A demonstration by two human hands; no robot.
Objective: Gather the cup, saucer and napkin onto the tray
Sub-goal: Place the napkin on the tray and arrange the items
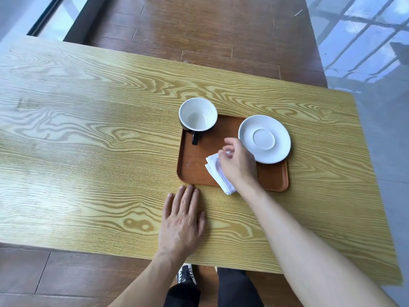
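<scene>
A brown tray (192,167) lies on the wooden table (88,140). A cup (197,114), black outside and white inside, stands upright at the tray's far left corner with its handle toward me. A white saucer (264,138) sits at the tray's far right corner, overhanging the rim. A folded white napkin (215,171) lies in the tray's near middle, one corner over the near rim. My right hand (238,161) rests over the napkin with fingers curled on its far end. My left hand (182,218) lies flat on the table, fingertips at the tray's near left corner.
The table's near edge runs just past my left wrist. Brown wood flooring lies beyond the far edge, with glossy grey tiles to the right. My legs and a shoe (186,274) show below the table edge.
</scene>
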